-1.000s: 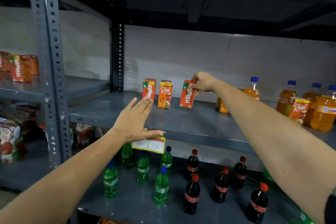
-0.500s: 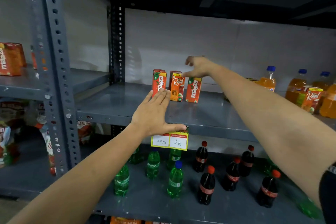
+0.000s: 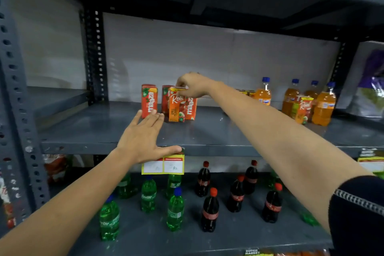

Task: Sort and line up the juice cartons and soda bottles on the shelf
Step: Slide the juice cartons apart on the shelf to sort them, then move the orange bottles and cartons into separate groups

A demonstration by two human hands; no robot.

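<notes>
Right hand (image 3: 192, 86) was pinching the top of the orange apple juice carton (image 3: 176, 104), which now sat pulled a bit forward of the two red mango cartons next to it; half a second before, that hand was just hovering open above the row. Left hand (image 3: 145, 141) stayed flat and spread wide on the shelf (image 3: 99, 131) edge, thumb over the yellow price tag (image 3: 163, 166), holding nothing. Another red carton (image 3: 149, 101) stood just left. Orange soda bottles (image 3: 291, 97) were off to the right, green and cola ones below.
</notes>
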